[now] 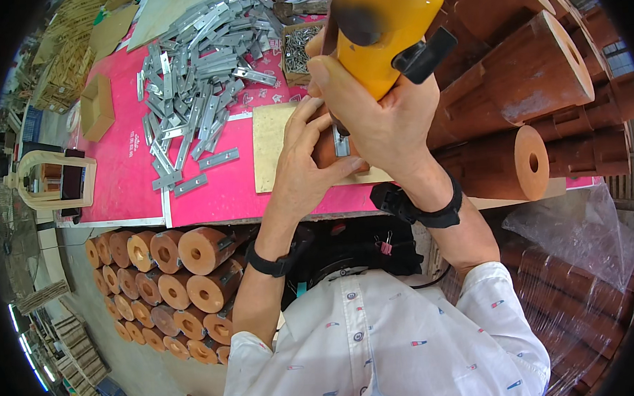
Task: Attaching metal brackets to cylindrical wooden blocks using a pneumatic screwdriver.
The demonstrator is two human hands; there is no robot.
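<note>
The right hand (395, 118) grips a yellow power drill (387, 29); the left hand (299, 156) steadies a brown wooden piece (323, 153) on the board (268, 147). Its metal plate (341, 146) seems only partly fastened; many loose plates (206, 67) lie unfitted on the bench (116, 198).

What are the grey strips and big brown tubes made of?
The grey strips look like bare metal: they have a dull, silvery shine. The brown tubes could be wood with a smooth brown coating, because their ends are paler, but I'm not sure.
</note>
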